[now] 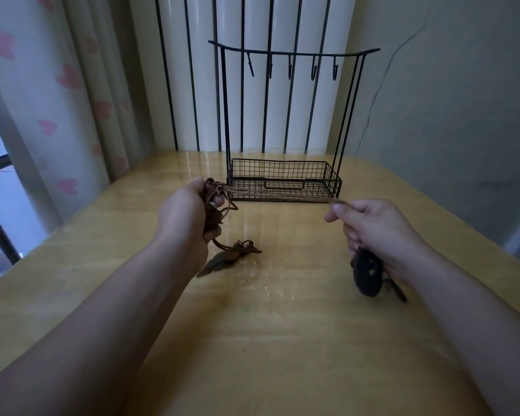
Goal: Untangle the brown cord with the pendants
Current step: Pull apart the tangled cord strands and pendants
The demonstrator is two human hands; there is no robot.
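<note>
Both grips are clenched on the brown cord (282, 196): the left hand (189, 211) bunches its tangled end, with leaf-shaped pendants (222, 259) dangling onto the counter (252, 340), while the right hand (370, 226) pinches the far end and clutches a dark oval pendant (367, 274). Between them the strands run taut, just in front of the wire basket rack (285, 178). Bare counter spreads toward the viewer, its left edge near the heart-print curtain (57, 100).
</note>
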